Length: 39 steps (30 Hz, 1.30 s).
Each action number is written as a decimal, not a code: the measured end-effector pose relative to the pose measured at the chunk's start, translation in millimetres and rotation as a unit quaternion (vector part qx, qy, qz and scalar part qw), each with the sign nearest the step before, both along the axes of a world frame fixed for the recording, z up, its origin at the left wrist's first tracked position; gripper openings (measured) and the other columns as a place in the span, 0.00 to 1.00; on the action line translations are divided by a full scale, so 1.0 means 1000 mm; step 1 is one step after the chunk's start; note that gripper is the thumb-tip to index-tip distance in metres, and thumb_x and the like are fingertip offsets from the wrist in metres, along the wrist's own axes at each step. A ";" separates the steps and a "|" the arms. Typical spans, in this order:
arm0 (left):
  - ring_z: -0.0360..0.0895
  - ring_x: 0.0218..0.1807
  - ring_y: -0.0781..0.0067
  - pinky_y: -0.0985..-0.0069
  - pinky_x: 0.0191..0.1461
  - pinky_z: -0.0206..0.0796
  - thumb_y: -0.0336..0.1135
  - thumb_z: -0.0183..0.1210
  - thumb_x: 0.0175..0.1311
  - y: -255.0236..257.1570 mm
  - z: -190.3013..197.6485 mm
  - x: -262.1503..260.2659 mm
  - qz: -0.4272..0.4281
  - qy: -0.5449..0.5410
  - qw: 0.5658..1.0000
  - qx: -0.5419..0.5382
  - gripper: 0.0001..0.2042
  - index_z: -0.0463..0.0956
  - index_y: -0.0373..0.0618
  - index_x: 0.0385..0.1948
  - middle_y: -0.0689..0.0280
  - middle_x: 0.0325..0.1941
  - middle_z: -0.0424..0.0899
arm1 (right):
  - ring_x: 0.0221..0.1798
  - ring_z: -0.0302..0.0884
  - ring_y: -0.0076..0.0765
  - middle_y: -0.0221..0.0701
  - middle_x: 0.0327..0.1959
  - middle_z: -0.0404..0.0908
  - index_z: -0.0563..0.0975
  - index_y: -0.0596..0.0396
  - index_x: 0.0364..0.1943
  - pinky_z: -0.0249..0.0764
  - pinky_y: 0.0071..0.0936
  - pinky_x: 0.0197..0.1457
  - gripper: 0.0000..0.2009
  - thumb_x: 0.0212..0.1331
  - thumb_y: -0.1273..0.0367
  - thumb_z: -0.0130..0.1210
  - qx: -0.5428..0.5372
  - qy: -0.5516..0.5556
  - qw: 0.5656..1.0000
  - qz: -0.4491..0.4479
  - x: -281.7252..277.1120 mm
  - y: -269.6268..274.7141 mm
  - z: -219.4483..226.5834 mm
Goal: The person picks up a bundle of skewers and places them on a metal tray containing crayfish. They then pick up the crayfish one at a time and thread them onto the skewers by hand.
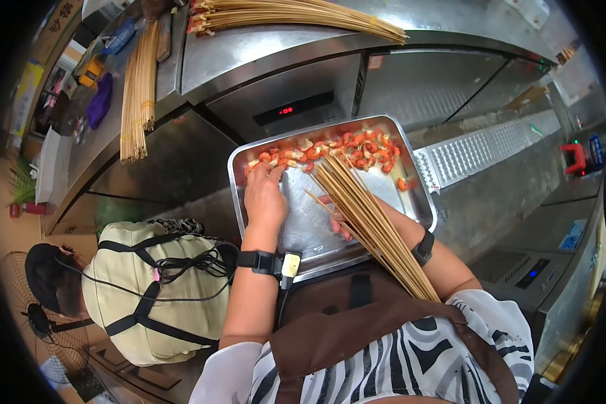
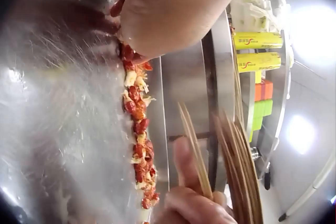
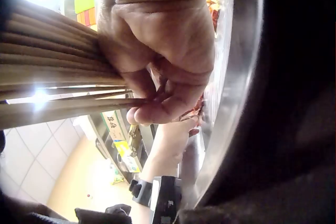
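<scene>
A metal tray (image 1: 316,232) holds red-orange peeled shellfish pieces (image 1: 360,149) strewn along its far side. At the far left of that row, the left hand (image 1: 264,195) reaches down with bent fingers and pinches a red piece (image 2: 119,6). The right hand (image 1: 341,221) is over the tray's right half, gripping a bundle of thin wooden skewers (image 1: 377,229) that slants back over the forearm. Thumb and fingertips of the right hand (image 3: 163,71) pinch a few skewers apart from the bundle. The palm partly hides the skewers.
More skewers (image 1: 303,15) with red pieces on their ends lie on the steel counter (image 1: 236,50) ahead. Another skewer bundle (image 1: 139,101) lies at the left. A person in a black cap (image 1: 155,289) is close at the left. A perforated metal strip (image 1: 485,151) runs along the right.
</scene>
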<state>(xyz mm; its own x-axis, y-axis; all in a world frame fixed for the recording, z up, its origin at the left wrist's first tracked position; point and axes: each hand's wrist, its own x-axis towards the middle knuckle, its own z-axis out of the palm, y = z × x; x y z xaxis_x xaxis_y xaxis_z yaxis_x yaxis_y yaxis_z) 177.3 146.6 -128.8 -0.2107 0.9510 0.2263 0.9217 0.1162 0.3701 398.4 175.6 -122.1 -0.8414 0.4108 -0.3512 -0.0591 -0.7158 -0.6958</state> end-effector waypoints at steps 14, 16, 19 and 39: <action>0.76 0.33 0.74 0.77 0.33 0.70 0.26 0.53 0.58 0.003 -0.022 0.011 0.016 -0.506 0.861 -0.053 0.07 0.73 0.44 0.37 0.66 0.31 0.75 | 0.21 0.73 0.23 0.32 0.22 0.73 0.69 0.55 0.49 0.68 0.16 0.22 0.19 0.56 0.61 0.53 -0.008 0.008 1.000 -0.012 0.001 0.000 -0.021; 0.75 0.34 0.76 0.76 0.36 0.72 0.28 0.52 0.60 0.001 -0.018 0.015 0.022 -0.700 0.709 -0.082 0.07 0.71 0.45 0.39 0.67 0.37 0.76 | 0.21 0.72 0.23 0.32 0.22 0.72 0.70 0.55 0.47 0.68 0.15 0.20 0.17 0.57 0.62 0.53 -0.046 0.017 0.998 -0.036 0.000 0.000 -0.019; 0.77 0.37 0.74 0.77 0.38 0.72 0.32 0.51 0.62 0.002 -0.012 0.022 0.055 -0.748 0.658 -0.069 0.08 0.72 0.42 0.40 0.62 0.40 0.78 | 0.19 0.71 0.22 0.30 0.21 0.71 0.69 0.55 0.48 0.68 0.15 0.19 0.17 0.58 0.61 0.52 -0.074 0.018 0.995 -0.060 -0.002 -0.001 -0.010; 0.79 0.36 0.73 0.82 0.37 0.72 0.37 0.50 0.64 0.007 -0.015 0.033 0.049 -0.716 0.695 -0.041 0.14 0.73 0.35 0.43 0.63 0.37 0.79 | 0.19 0.71 0.23 0.31 0.21 0.73 0.73 0.58 0.34 0.68 0.14 0.20 0.11 0.57 0.63 0.52 -0.049 -0.003 0.996 -0.068 0.001 0.001 -0.010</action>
<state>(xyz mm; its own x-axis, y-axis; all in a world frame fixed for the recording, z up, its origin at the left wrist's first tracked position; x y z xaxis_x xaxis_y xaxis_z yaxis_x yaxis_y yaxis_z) 209.8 154.1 -143.8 -0.2278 0.9137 -0.3366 -0.3998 0.2274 0.8879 399.4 177.1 -131.8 -0.7785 0.4841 -0.3996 -0.1564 -0.7661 -0.6234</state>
